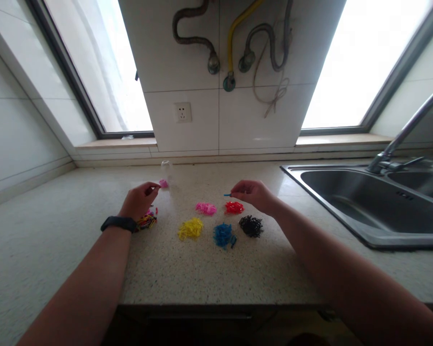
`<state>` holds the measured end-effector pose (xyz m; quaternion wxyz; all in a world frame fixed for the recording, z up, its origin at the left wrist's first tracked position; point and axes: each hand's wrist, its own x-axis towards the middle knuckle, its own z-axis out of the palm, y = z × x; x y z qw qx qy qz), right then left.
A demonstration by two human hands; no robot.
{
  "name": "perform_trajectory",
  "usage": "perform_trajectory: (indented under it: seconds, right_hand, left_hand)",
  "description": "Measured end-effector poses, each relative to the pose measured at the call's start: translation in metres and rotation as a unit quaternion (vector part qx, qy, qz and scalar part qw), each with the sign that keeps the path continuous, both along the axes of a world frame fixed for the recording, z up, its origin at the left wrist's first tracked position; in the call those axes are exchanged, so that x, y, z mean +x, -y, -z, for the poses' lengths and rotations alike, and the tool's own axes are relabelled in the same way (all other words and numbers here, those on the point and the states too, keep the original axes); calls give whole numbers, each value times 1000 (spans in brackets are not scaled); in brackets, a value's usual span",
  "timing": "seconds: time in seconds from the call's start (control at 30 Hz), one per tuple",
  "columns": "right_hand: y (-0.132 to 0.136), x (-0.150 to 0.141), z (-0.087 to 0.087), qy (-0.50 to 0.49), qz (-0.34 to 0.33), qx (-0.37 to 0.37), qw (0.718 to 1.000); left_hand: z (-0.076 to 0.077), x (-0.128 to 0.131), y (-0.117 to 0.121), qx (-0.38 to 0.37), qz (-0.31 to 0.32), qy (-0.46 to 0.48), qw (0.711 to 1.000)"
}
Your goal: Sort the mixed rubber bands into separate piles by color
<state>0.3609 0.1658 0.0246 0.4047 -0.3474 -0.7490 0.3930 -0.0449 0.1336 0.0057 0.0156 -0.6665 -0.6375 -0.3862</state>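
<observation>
My right hand (251, 193) pinches a small blue rubber band (227, 195) between thumb and fingertips, above the red pile of bands (234, 207). My left hand (140, 198) is closed in a pinch; what its fingertips hold, if anything, is too small to make out. Beneath that hand lies a mixed-colour pile of bands (146, 221), partly hidden by the hand and wrist. Sorted by colour on the counter are a pink pile (206, 208), a yellow pile (191, 228), a blue pile (222, 235) and a black pile (251, 226).
A clear plastic container (166, 172) stands behind my left hand, with a small pink object (163, 183) at its base. To the right, a steel sink (332, 211) with a faucet (393, 149) is set into the speckled counter (187, 278). A tiled wall closes the back.
</observation>
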Motion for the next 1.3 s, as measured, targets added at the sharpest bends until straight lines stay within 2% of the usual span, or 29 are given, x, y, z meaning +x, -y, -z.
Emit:
perform_trajectory:
  seconds: [0.4, 1.1, 1.3]
  right_hand:
    - [7, -3, -2, 6, -44, -33, 998]
    - [8, -2, -2, 13, -52, -32, 998]
    - [8, -2, 0, 29, -75, -26, 996]
  left_hand:
    - [0, 0, 0, -2, -1, 4, 1000]
    - [0, 0, 0, 4, -13, 5, 1000]
    - [-1, 0, 0, -2, -12, 4, 1000]
